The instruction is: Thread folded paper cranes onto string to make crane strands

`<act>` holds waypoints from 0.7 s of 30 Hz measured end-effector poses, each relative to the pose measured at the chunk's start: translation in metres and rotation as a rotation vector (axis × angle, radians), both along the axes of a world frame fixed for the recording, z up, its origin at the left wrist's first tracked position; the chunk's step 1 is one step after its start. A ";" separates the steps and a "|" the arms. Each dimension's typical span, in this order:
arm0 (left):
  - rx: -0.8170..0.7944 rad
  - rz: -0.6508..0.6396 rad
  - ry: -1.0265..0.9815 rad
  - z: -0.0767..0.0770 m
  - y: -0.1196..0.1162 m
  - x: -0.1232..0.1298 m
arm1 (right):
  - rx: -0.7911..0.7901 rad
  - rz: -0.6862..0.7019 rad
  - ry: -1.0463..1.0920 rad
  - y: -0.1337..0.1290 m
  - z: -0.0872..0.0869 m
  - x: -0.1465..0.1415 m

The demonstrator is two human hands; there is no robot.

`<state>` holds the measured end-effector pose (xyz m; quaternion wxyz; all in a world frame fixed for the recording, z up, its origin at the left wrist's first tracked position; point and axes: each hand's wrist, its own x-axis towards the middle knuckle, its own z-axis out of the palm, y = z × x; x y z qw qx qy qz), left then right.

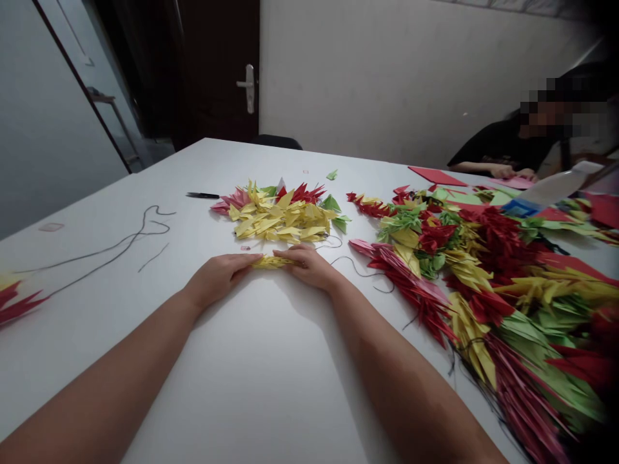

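A short row of yellow folded paper pieces (271, 262) lies low over the white table (261, 361). My left hand (220, 274) closes on its left end, and my right hand (312, 265) grips the right end with thumb and fingers. The fingertips partly hide both ends. Just beyond my hands spreads a loose pile of yellow folded paper pieces (280, 219), edged with red, pink and green ones. A thin dark thread (345, 260) curls on the table to the right of my right hand.
Long dark threads (123, 240) and a black pen-like tool (202, 195) lie on the left. Many red, yellow, green and pink folded paper strings (464, 264) cover the right side, with a plastic bottle (556, 187) among them. A person (507, 145) sits at the far right, handling pink paper.
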<state>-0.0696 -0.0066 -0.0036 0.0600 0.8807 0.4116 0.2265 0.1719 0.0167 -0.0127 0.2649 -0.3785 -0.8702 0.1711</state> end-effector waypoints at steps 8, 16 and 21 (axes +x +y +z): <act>-0.005 0.015 0.069 -0.002 0.002 0.002 | 0.099 0.050 -0.014 0.001 -0.002 -0.001; -0.007 0.077 0.067 -0.001 -0.001 0.008 | -0.006 0.116 0.032 -0.001 0.000 -0.007; 0.016 0.012 0.050 -0.002 -0.003 0.013 | -0.172 0.085 0.118 -0.007 0.005 -0.018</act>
